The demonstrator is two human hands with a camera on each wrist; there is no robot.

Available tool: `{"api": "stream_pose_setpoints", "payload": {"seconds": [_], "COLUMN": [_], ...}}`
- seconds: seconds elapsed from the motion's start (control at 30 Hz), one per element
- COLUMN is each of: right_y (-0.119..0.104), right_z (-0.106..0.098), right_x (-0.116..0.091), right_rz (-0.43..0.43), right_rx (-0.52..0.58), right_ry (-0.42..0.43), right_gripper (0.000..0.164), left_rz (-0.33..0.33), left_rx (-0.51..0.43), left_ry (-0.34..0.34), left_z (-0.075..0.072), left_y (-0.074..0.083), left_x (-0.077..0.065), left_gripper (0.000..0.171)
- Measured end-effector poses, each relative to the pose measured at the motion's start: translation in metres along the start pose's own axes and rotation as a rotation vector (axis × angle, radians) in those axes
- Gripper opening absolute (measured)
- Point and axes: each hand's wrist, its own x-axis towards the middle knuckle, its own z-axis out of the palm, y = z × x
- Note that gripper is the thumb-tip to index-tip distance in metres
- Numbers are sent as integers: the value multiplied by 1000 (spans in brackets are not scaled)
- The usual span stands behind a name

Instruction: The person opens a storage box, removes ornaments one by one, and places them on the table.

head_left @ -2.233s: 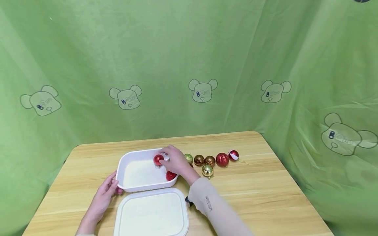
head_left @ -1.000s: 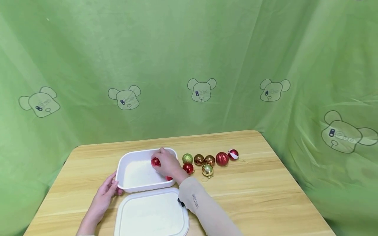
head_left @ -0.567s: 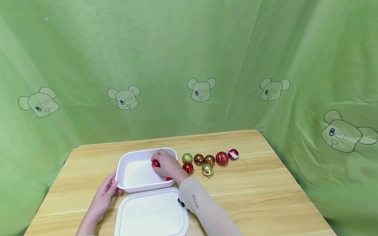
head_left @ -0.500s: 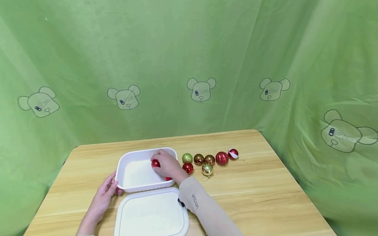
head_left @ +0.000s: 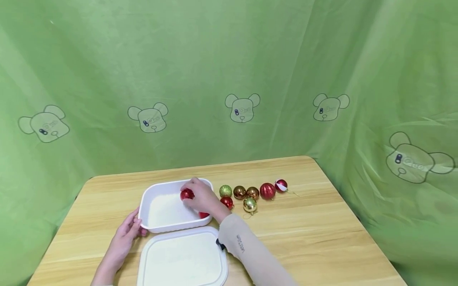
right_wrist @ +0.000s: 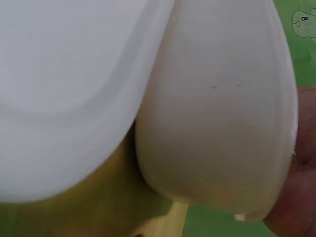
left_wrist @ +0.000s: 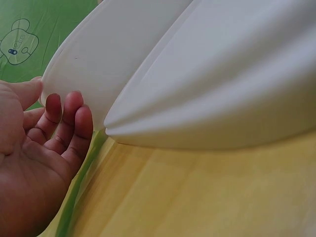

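Note:
A white plastic container (head_left: 168, 228) stands on the table, with two red baubles inside. My right hand (head_left: 204, 198) reaches over its right side and holds one red bauble (head_left: 187, 194) between thumb and fingers, low inside. The other red bauble (head_left: 203, 215) lies in the near right corner, partly hidden by that hand. At the container's left near corner, my left hand (head_left: 124, 235) grips the edge. In the left wrist view its thumb meets the rim and its curled fingers (left_wrist: 83, 123) lie at the wall. The right wrist view shows only part of the right hand (right_wrist: 301, 173) beyond the rim.
A white lid (head_left: 182, 260) lies flat just in front of the container. To its right are a green glitter bauble (head_left: 225, 191), a shiny red bauble (head_left: 227, 202), bronze baubles (head_left: 239, 192), a gold bauble (head_left: 249, 205), a ridged red bauble (head_left: 267, 191) and a red-and-white bauble (head_left: 281, 185).
My right hand has carried the red bauble a little left and lower inside the container, then raised it slightly. The left hand has stayed at the corner. The head view has shifted slightly.

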Motion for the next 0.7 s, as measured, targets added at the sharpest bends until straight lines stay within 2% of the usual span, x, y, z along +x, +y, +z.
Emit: {"api": "stream_pose_setpoints", "payload": {"seconds": [0.3, 0.7], "right_y": [1, 9], "right_z": [-18, -51], "right_x": [-14, -50], "right_rz": [-30, -25], "right_rx": [37, 97], "right_ry": [39, 38], "right_gripper": [34, 36], "left_rz": [7, 10], "left_rx": [2, 4], "left_ry": [-8, -9], "left_z": [-1, 0], "left_y": [-1, -2], "left_x": [1, 0], "left_gripper": [57, 58]}}
